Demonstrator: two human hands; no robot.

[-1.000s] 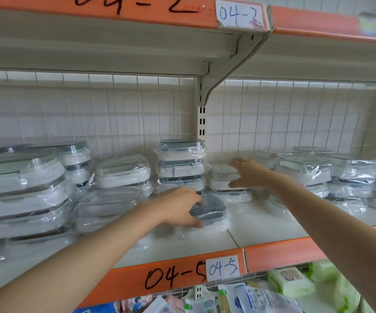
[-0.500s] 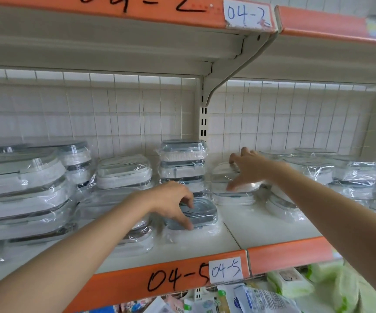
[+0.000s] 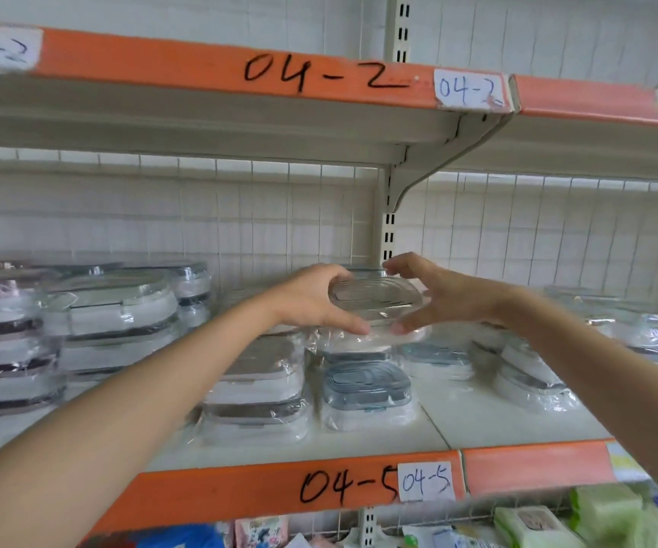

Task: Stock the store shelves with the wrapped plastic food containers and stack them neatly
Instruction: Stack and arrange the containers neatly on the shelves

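Both hands — left hand (image 3: 311, 300) and right hand (image 3: 444, 296) — clasp a wrapped food container (image 3: 375, 302) from either side above the middle stack (image 3: 367, 389) on shelf 04-5 (image 3: 489, 419); slick wrap could slip, toppling it.

Container (image 3: 375, 300) between hands — above stack (image 3: 363, 393).

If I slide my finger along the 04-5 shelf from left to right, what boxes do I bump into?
Tall stack of big wrapped boxes → grey-lidded pair → blue-lidded box, below the container both hands hold → wrapped boxes on the right.
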